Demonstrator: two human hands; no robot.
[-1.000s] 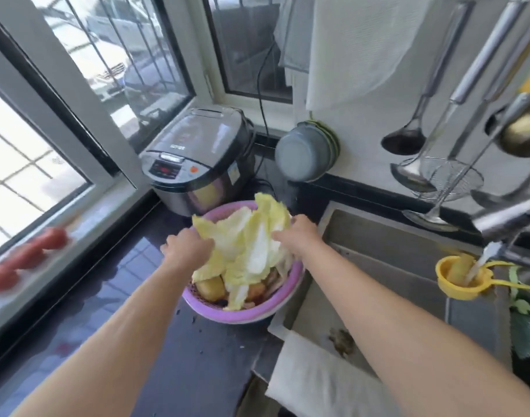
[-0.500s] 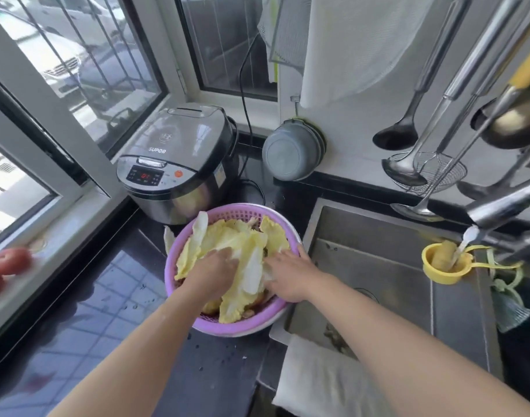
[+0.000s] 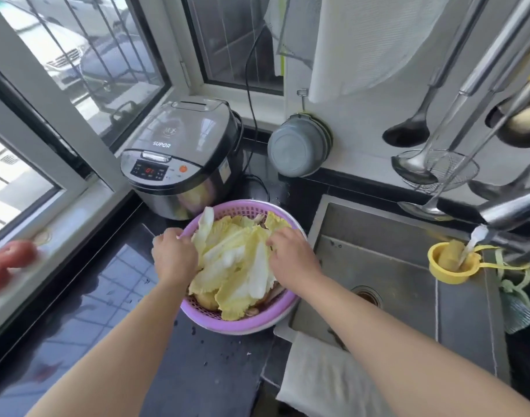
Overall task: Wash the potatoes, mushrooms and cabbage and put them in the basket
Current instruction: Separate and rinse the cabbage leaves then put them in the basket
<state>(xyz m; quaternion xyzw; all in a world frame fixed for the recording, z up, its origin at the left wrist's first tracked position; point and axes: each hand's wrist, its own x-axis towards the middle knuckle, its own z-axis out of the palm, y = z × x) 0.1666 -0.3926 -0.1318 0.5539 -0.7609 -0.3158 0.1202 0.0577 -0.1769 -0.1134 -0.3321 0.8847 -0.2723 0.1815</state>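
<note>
Counter (image 3: 86,311): black, glossy, reflecting the window; water droplets and small specks on the near part.
Rice cooker (image 3: 179,158): stands at the counter's back left corner, lid closed, display lit, black cord running up behind it.
Basket (image 3: 242,325): purple perforated plastic, on the counter just in front of the rice cooker, its right side at the sink edge.
Sink (image 3: 378,266): steel, set into the counter on the right.
White cloth (image 3: 324,383): folded, lying over the sink's near edge and the counter.
Grey bowl (image 3: 298,147): against the back wall above the counter; whether it touches the surface cannot be told.
</note>
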